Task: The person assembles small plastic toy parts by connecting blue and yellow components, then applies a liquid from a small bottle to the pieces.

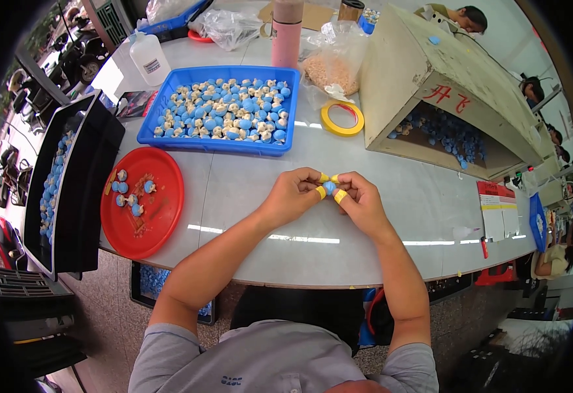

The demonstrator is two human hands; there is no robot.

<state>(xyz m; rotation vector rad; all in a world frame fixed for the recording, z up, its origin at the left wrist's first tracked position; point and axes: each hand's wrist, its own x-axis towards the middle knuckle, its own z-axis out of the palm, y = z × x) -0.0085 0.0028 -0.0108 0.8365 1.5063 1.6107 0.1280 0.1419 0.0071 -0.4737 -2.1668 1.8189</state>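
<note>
Both my left hand (pixel 293 193) and right hand (pixel 360 200) pinched on one small blue piece (pixel 330 187) | blue tray (pixel 168 137) behind | cardboard box (pixel 424 72) right, red marks

The small blue piece (pixel 329 187) pinched between the left hand (pixel 293 191) and right hand (pixel 360 202) is mostly covered by taped fingertips (pixel 339 196); its shape cannot be told. At 12 o'clock, the pink bottle (pixel 287 33) loses its top to the picture's edge. In the cardboard box (pixel 430 72) at 2 o'clock, the blue pieces (pixel 447 134) lie in shadow under the flap, too dim to make out singly. At 9 o'clock the black tray (pixel 80 190) hides most of its load behind its wall. Under the counter (pixel 365 223), a bin of blue parts (pixel 152 281) shows only partly, behind the left forearm. The people at the right rim are tiny and warped.
</note>
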